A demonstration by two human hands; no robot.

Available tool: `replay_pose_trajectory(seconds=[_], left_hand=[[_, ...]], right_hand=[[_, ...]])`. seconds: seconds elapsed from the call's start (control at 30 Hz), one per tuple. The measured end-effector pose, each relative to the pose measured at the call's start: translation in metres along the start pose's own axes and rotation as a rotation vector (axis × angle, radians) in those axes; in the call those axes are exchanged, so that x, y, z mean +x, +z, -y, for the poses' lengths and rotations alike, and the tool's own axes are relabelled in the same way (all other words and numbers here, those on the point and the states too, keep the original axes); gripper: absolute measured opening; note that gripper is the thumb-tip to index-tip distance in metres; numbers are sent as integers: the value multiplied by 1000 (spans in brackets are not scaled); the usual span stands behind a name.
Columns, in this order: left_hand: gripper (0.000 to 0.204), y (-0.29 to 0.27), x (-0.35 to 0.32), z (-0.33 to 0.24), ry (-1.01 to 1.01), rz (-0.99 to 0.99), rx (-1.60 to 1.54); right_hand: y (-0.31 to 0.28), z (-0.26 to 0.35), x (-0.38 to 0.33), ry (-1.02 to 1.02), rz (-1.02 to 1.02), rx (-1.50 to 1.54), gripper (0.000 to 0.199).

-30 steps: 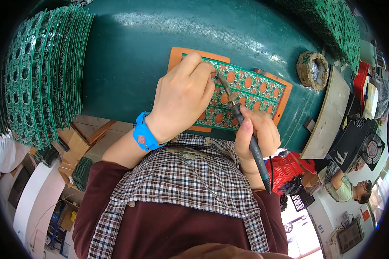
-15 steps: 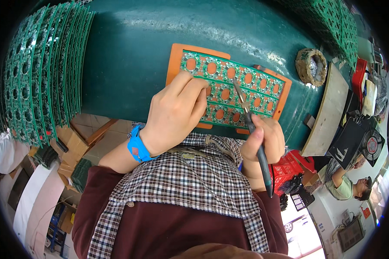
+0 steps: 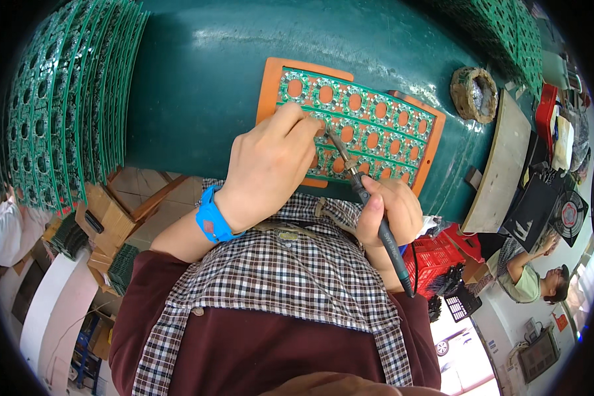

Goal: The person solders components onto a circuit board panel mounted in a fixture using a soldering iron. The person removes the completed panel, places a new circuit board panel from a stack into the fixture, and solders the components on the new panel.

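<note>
A soldering iron (image 3: pixel 393 249) rests in the grip of my right hand (image 3: pixel 401 210), its dark handle slanting up and left. The iron's tip meets the middle row of a green circuit board panel (image 3: pixel 366 100), close to the fingertips of my left hand (image 3: pixel 270 162). Those fingers are pinched together over the panel's left part; whatever is between them is hidden. Rows of round openings run across the panel, which lies in an orange fixture (image 3: pixel 268 89). A blue band (image 3: pixel 212 216) circles my left wrist.
Green boards (image 3: pixel 66 99) stand stacked upright at the left, with more boards (image 3: pixel 501 39) at the far right. A round brown holder (image 3: pixel 474 94) with silvery contents sits right of the fixture, near a pale board (image 3: pixel 501 165). Another person (image 3: pixel 531 280) is at the right.
The iron's tip has moved left and slightly down, from the panel's upper rows to beside my left fingertips. My right hand has shifted left with it. My left hand stays nearly in place.
</note>
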State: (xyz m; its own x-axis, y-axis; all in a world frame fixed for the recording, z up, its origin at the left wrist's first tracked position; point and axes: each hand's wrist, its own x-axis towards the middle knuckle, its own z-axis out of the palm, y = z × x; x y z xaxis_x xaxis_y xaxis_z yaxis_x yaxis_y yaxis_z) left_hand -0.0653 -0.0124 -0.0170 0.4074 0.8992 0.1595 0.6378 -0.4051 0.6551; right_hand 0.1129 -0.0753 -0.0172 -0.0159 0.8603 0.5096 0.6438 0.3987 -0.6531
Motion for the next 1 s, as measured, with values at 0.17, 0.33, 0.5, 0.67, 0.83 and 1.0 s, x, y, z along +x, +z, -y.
replay_pose_trajectory(seconds=[0.17,0.33,0.5,0.67,0.83,1.0], left_hand=[[17,-3,-7,-3,-33,-31,-71],[16,-2,-21,-6,-70,-24,-134],[17,3,-23,-8,-9,6,-74],[15,0,-24,-7,-29,38,-82],[14,-5,-36,-1,-124,-10,-145],[16,-2,-38,2,-28,-30,-99]], right_hand=[[-10,2,-11,13,-7,-22,10],[-13,6,-23,-28,-3,62,10],[-10,7,-28,-8,23,42,10],[-13,6,-35,-26,2,36,11],[-4,10,-35,-44,-5,64,11],[0,15,-32,-8,48,50,10]])
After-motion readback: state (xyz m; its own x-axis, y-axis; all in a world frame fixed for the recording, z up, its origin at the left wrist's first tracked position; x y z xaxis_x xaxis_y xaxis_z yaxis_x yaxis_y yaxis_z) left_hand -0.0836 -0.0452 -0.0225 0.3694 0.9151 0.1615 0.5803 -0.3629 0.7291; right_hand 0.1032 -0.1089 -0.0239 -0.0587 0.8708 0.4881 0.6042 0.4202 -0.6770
